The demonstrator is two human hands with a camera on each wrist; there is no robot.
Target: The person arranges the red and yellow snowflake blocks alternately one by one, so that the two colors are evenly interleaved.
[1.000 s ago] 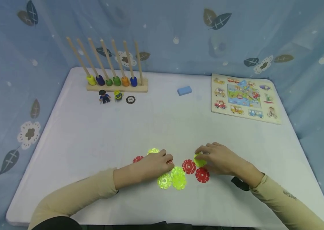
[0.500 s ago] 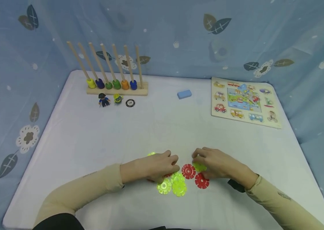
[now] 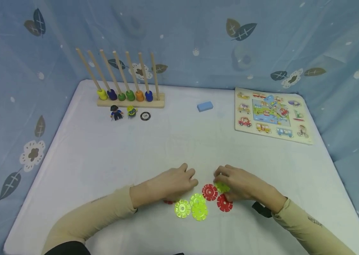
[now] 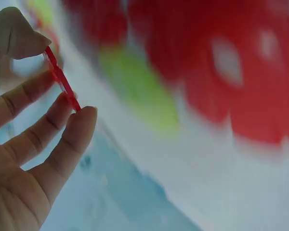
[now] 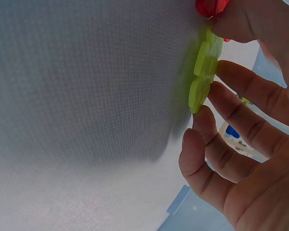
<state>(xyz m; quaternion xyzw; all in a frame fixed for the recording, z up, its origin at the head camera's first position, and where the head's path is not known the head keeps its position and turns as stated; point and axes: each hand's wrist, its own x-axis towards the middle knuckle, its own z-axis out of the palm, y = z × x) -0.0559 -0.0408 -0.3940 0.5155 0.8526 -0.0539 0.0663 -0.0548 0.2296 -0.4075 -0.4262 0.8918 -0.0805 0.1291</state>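
Observation:
My left hand (image 3: 176, 182) pinches a thin red notched plastic disc (image 4: 62, 79) by its edges, between thumb and fingers, as the left wrist view shows. In the head view the back of that hand hides it. My right hand (image 3: 239, 182) grips a yellow-green disc (image 5: 204, 70) at the tabletop, thumb on one edge and fingertips on the opposite one. Between the hands lie a red disc (image 3: 209, 192), two overlapping yellow-green discs (image 3: 200, 211) and a single yellow-green disc (image 3: 182, 208). Another red disc (image 3: 224, 203) sits by my right thumb. Red edges (image 3: 168, 202) peek out beneath my left hand.
At the back left stands a wooden peg rack (image 3: 131, 102) with coloured beads; before it are a toy figure (image 3: 116, 112), a small yellow figure (image 3: 131, 111) and a round black-and-white chip (image 3: 145, 116). A blue block (image 3: 204, 106) and a vehicle puzzle board (image 3: 273, 115) lie farther right.
My left hand has shifted a little right, and the yellow-green disc seen beyond it is now covered. My right hand stays at its disc, fingers drawn slightly inward. The head view has tilted slightly.

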